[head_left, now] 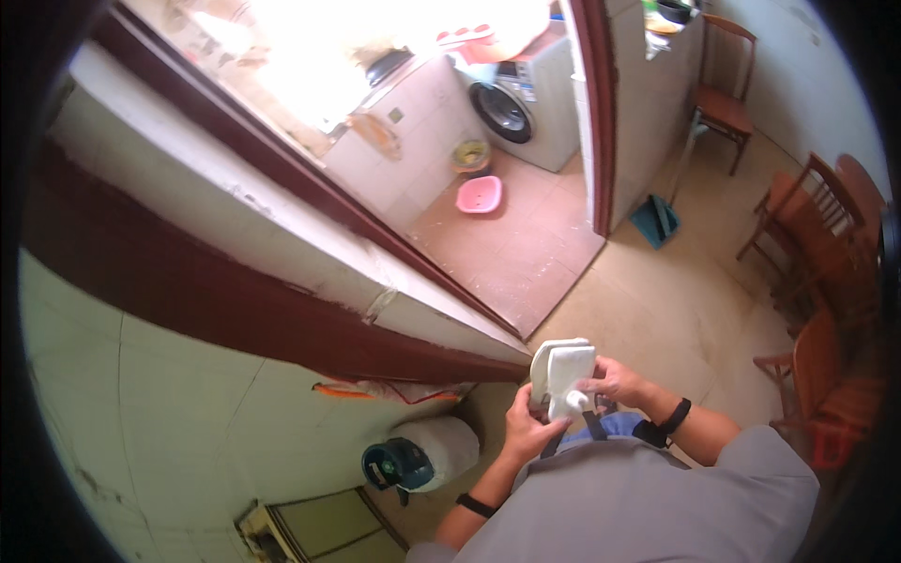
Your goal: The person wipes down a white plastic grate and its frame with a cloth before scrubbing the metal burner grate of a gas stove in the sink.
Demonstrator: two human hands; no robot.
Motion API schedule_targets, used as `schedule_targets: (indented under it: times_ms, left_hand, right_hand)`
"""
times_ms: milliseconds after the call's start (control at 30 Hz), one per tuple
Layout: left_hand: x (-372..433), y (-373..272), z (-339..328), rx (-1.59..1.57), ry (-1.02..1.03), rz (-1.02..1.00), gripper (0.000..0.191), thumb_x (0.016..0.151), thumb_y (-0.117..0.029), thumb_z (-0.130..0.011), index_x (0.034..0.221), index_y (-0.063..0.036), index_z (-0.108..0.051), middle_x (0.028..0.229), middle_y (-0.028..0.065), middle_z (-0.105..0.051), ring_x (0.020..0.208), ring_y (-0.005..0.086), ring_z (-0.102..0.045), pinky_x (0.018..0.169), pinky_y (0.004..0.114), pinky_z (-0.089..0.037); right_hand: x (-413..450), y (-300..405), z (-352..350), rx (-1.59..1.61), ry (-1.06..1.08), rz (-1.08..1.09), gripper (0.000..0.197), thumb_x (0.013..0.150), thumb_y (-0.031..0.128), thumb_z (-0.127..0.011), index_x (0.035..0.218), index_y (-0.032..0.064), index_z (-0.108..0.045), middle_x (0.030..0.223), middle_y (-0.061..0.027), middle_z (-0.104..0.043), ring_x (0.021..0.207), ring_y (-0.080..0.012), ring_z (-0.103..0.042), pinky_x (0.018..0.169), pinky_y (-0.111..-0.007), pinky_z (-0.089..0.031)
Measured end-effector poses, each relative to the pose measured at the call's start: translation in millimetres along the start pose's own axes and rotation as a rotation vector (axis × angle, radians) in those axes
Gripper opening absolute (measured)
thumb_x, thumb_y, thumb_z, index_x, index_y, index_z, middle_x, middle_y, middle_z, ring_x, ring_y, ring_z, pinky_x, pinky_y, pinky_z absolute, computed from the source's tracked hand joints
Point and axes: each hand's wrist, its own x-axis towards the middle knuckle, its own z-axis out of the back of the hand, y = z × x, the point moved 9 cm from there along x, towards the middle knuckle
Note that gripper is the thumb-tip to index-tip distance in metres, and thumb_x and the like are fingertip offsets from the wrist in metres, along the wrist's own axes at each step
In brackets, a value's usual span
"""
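Note:
A white plastic holder [571, 373], with a flat plate and a round knob at its lower part, is held up in front of my body. Behind its flat face shows a second, curved white part. My left hand [529, 426] grips the lower left edge of the holder. On the right side, my right hand [614, 383] holds it, fingers near the knob. Both wrists wear black bands. What exactly the white object is, I cannot tell.
Beside me on the left stands a gas cylinder [450, 450]. A doorway with a dark red frame [598, 127] opens onto a washing machine [538, 105] and a pink basin [479, 195]. A blue-green dustpan [654, 222] and wooden chairs [725, 105] are on the right.

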Motion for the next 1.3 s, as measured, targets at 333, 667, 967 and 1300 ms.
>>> schedule_targets:
  times_ms: [333, 667, 967, 1300]
  left_hand:
    - [-129, 80, 70, -0.236, -0.655, 0.054, 0.078, 0.064, -0.007, -0.084, 0.126, 0.0028, -0.039, 0.114, 0.0126, -0.056, 0.103, 0.0212, -0.059, 0.089, 0.035, -0.051]
    - [-345, 208, 130, -0.725, -1.37, 0.137, 0.071, 0.063, -0.005, -0.083, 0.122, 0.0039, -0.045, 0.111, 0.0135, -0.059, 0.098, 0.0227, -0.06, 0.087, 0.031, -0.048]
    - [-595, 203, 181, -0.279, -2.047, 0.282, 0.067, 0.067, -0.01, -0.081, 0.122, 0.0033, -0.046, 0.106, 0.0142, -0.06, 0.092, 0.0219, -0.06, 0.077, 0.032, -0.05]
    - [-739, 184, 184, 0.049, -2.453, 0.435, 0.061, 0.063, -0.001, -0.081, 0.117, 0.0039, -0.053, 0.103, 0.0089, -0.059, 0.082, 0.0156, -0.059, 0.068, 0.028, -0.051]
  right_hand:
    - [42, -64, -59, -0.489, 0.34, -0.17, 0.048, 0.088, 0.028, -0.068, 0.123, -0.0017, -0.053, 0.12, -0.0106, -0.06, 0.109, -0.0177, -0.057, 0.094, -0.032, -0.045]
    - [52, -148, -181, -0.893, 0.613, -0.265, 0.034, 0.09, 0.029, -0.059, 0.11, 0.0009, -0.061, 0.098, -0.0078, -0.066, 0.086, -0.0152, -0.06, 0.075, -0.029, -0.046]
    - [50, -273, -375, -0.987, 0.8, -0.409, 0.028, 0.088, 0.025, -0.065, 0.102, 0.0008, -0.064, 0.094, -0.0061, -0.066, 0.083, -0.0133, -0.059, 0.073, -0.028, -0.047]
    - [-20, -432, -564, -1.243, 1.3, -0.686, 0.026, 0.089, 0.018, -0.064, 0.106, -0.0016, -0.063, 0.095, -0.0053, -0.066, 0.086, -0.0126, -0.06, 0.078, -0.026, -0.048]
